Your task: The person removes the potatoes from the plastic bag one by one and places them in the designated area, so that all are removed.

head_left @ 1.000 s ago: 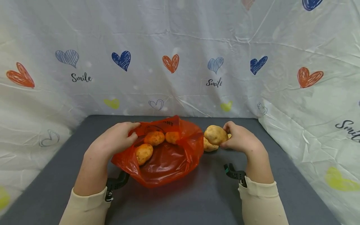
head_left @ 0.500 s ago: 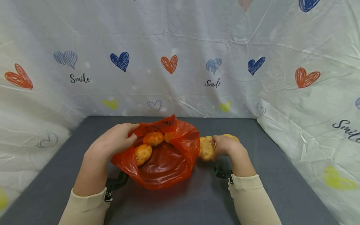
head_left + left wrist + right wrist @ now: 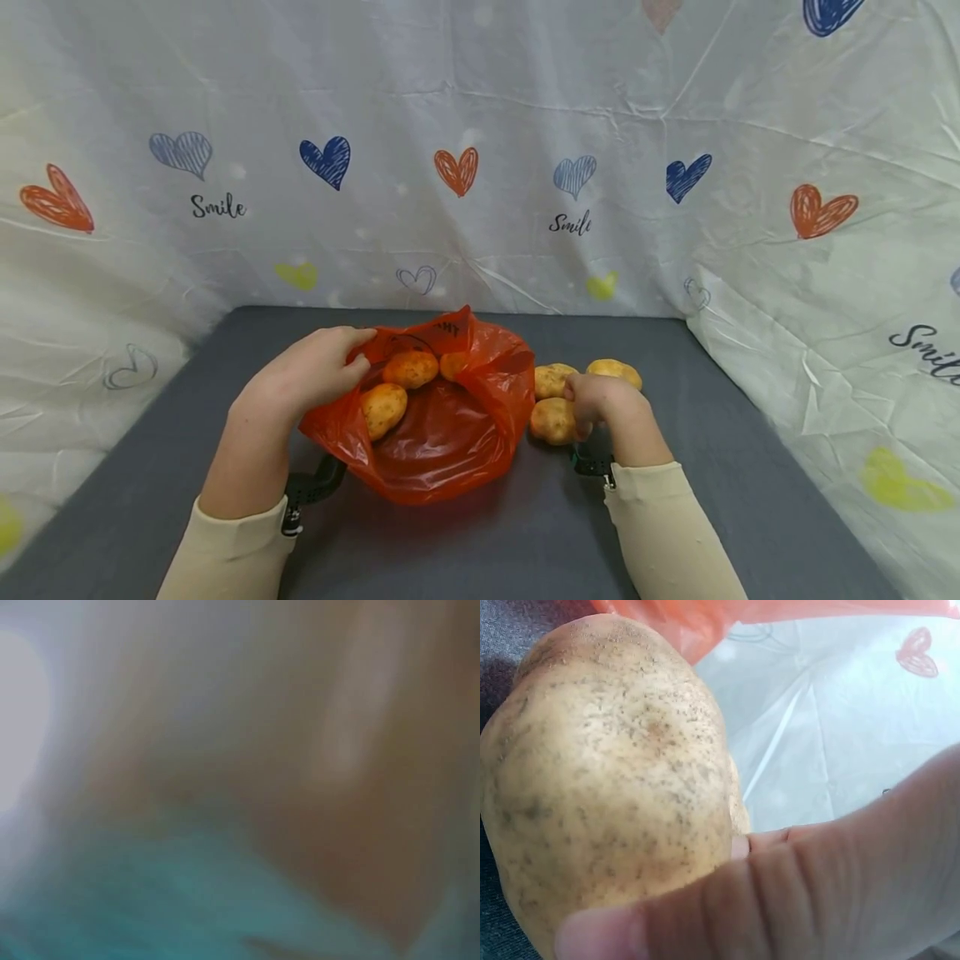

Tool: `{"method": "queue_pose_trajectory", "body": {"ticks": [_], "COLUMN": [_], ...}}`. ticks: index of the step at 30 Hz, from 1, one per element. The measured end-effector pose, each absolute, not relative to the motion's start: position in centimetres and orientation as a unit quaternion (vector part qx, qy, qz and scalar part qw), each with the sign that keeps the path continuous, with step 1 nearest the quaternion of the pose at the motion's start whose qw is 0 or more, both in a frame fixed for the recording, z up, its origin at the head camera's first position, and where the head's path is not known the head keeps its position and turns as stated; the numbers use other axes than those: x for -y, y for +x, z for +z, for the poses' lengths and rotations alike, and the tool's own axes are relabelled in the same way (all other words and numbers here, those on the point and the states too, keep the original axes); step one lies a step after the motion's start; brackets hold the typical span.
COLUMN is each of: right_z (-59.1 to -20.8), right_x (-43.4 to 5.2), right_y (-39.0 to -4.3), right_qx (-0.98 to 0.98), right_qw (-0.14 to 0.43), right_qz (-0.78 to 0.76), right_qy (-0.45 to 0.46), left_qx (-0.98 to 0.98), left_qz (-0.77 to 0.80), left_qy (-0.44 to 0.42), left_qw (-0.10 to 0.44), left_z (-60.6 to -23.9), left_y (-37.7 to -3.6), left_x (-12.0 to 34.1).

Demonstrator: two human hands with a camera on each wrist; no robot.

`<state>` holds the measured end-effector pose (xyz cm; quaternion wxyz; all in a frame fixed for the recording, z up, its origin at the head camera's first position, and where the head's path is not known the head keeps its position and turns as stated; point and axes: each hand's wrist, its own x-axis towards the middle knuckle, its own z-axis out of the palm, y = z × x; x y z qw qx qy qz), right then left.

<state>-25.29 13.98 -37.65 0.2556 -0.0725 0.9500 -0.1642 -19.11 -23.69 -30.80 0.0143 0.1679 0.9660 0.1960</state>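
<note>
In the head view, my left hand [image 3: 318, 367] grips the far-left rim of a red plastic bag [image 3: 450, 454], which gapes open toward me. Inside the bag lie three potatoes, the nearest potato [image 3: 384, 410] against its left wall. To the right of the bag, my right hand [image 3: 611, 404] holds a yellow potato [image 3: 552, 422] low at the table. In the right wrist view, the thumb [image 3: 682, 922] lies across that potato [image 3: 615, 772], and a fingertip shows behind it. The left wrist view is too blurred for detail.
Beyond the held potato lies another potato [image 3: 553, 379], close to the bag's right side. One more potato [image 3: 615, 372] sits behind my right hand. The dark grey table [image 3: 480, 550] ends at a white curtain [image 3: 510, 100] printed with hearts.
My right hand has brought the potato down and toward me, from raised in front of the others to low beside the bag. The left hand keeps its grip on the bag.
</note>
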Motion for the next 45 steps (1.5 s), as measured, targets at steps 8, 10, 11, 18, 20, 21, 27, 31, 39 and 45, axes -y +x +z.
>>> {"method": "queue_pose_trajectory", "body": {"ticks": [8,10,11,18,20,21,27,31,39,45], "right_z": [-36.9,-36.5,-36.2,-33.8,-33.2,-33.0,-31.8,-31.3,-31.0,-31.1], "right_x": [-14.3,-14.4,-14.5,-15.0,-14.9,-14.8,-14.2,-13.6,-11.8,-9.8], "right_y": [-24.9,-24.7,-24.5,-23.0,-22.6,-22.4,-21.2,-20.3,-18.8,-17.8], "right_qx": [-0.956,-0.958,-0.960,-0.965,-0.964,-0.964,-0.977,-0.974,-0.937,-0.873], "right_qw": [0.235,0.229,0.226,0.175,0.163,0.156,0.066,-0.005,-0.098,-0.096], "right_qz": [-0.159,-0.152,-0.149,-0.176,-0.191,-0.194,-0.167,-0.187,-0.296,-0.392], "right_qy": [-0.074,-0.076,-0.076,-0.085,-0.089,-0.092,-0.116,-0.126,-0.159,-0.275], "left_qx": [-0.967,-0.967,-0.967,-0.967,-0.967,-0.967,-0.967,-0.967,-0.966,-0.966], "left_qz": [0.195,0.195,0.196,0.195,0.195,0.194,0.192,0.192,0.195,0.194], "left_qy": [0.164,0.163,0.163,0.163,0.163,0.163,0.165,0.165,0.168,0.172], "left_qw": [0.013,0.012,0.013,0.018,0.017,0.016,0.021,0.022,0.010,0.007], "left_z": [-30.6,-30.6,-30.6,-30.5,-30.5,-30.6,-30.7,-30.9,-31.1,-30.8], "left_y": [-19.1,-19.1,-19.1,-19.1,-19.1,-19.1,-19.2,-19.2,-19.1,-18.7], "left_x": [23.5,23.5,23.5,23.6,23.6,23.6,23.6,23.6,23.4,23.3]}}
